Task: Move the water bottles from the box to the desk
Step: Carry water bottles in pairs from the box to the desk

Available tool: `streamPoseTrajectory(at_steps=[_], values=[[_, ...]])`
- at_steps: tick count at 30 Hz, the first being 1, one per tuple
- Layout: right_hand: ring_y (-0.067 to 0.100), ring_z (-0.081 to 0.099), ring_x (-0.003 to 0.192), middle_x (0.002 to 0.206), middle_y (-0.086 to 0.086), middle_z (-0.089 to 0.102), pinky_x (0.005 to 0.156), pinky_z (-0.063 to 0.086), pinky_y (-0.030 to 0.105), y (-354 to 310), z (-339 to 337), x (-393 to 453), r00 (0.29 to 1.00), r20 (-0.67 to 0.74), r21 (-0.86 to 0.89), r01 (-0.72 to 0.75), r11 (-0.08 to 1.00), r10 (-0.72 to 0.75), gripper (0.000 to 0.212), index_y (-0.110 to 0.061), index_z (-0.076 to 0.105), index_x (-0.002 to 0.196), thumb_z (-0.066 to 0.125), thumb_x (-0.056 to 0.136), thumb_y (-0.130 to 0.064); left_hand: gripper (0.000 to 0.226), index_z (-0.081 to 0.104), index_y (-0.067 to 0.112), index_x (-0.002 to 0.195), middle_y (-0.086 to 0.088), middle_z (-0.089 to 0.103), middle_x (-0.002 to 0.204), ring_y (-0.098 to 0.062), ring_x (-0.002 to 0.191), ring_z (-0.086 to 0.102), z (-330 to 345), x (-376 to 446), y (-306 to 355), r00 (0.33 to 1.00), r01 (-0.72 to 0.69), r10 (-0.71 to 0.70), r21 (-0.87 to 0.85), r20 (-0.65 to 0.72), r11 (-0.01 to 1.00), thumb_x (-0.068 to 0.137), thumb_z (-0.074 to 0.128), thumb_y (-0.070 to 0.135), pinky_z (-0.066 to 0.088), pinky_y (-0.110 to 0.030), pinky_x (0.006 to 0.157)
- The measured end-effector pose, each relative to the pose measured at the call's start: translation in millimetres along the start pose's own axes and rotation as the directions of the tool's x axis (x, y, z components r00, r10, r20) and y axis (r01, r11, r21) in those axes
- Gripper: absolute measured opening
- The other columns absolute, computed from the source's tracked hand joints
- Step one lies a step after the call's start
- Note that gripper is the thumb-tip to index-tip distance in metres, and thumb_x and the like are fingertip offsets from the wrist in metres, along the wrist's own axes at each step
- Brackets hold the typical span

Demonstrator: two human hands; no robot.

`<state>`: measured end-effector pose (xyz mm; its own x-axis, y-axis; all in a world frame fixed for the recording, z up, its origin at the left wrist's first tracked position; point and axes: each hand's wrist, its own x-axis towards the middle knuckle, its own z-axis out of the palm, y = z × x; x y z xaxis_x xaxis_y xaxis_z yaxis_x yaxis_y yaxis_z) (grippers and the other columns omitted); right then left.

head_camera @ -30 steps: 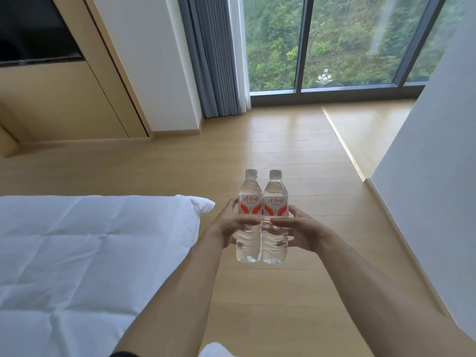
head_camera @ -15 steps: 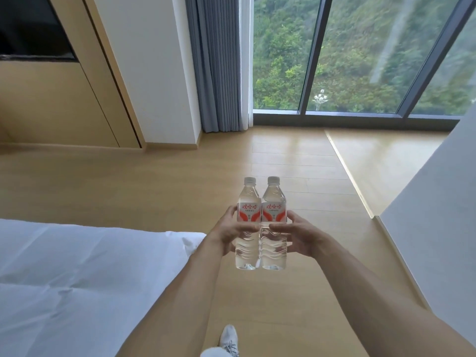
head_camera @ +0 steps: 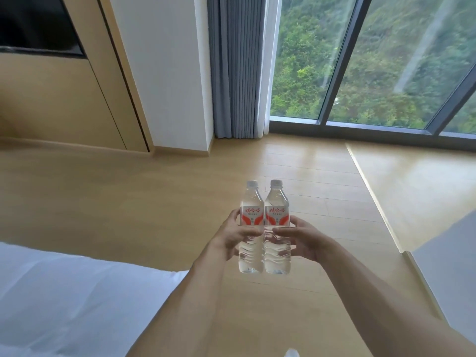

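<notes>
Gripping two upright touching water bottles, left hand (head_camera: 233, 238) one (head_camera: 251, 228), right hand (head_camera: 300, 237) other (head_camera: 277, 228), red-white Chinese-character labels.

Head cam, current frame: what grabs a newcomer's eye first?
Two clear water bottles with red-and-white labels, left bottle and right bottle, are held upright and touching at centre frame above the wood floor. The left hand grips one, the right hand the other. Behind, a floor-to-ceiling window shows green trees; a white bed fills the lower left.

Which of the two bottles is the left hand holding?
The left bottle, nearer the bed: the left hand wraps it, while the right hand grips the right bottle pressed beside it.
</notes>
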<state>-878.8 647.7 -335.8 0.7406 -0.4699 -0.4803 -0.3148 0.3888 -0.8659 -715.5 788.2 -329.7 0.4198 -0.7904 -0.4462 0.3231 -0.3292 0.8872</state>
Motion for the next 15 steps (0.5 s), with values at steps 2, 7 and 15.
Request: streamPoseTrajectory(at_steps=[2, 7, 15], values=[[0.038, 0.067, 0.114, 0.123, 0.018, 0.07, 0.096, 0.051, 0.063, -11.0, 17.8, 22.9, 0.999, 0.04, -0.028, -0.002, 1.0, 0.003, 0.064, -0.011, 0.055, 0.133, 0.082, 0.075, -0.011, 0.083, 0.045, 0.031, 0.138, -0.006, 0.073, 0.116, -0.03, 0.101, 0.072, -23.2, 2.4, 4.5, 0.999, -0.018, 0.017, -0.021, -0.052, 1.0, 0.073, 0.085, -0.001, 0.057, -0.053, 0.078], [0.038, 0.067, 0.113, 0.124, 0.018, 0.069, 0.096, 0.05, 0.064, -26.7, 63.5, 84.3, 0.985, 0.17, -0.097, -0.025, 0.995, 0.041, 0.067, -0.013, 0.054, 0.133, 0.084, 0.073, -0.014, 0.08, 0.045, 0.031, 0.136, -0.007, 0.071, 0.118, -0.033, 0.106, 0.07, -81.0, 12.2, 9.3, 0.978, -0.007, -0.006, -0.062, -0.208, 0.998, 0.073, 0.085, 0.0, 0.052, -0.066, 0.091], [0.037, 0.069, 0.111, 0.118, 0.015, 0.073, 0.096, 0.05, 0.066, -83.5, 104.3, 202.9, 0.928, 0.363, -0.194, -0.007, 0.981, 0.079, 0.067, -0.018, 0.06, 0.126, 0.089, 0.066, -0.016, 0.081, 0.047, 0.026, 0.136, -0.009, 0.07, 0.12, -0.034, 0.108, 0.069, -149.7, 71.0, 49.5, 0.926, -0.027, -0.02, -0.117, -0.377, 0.993, 0.069, 0.089, 0.006, 0.054, -0.064, 0.089]])
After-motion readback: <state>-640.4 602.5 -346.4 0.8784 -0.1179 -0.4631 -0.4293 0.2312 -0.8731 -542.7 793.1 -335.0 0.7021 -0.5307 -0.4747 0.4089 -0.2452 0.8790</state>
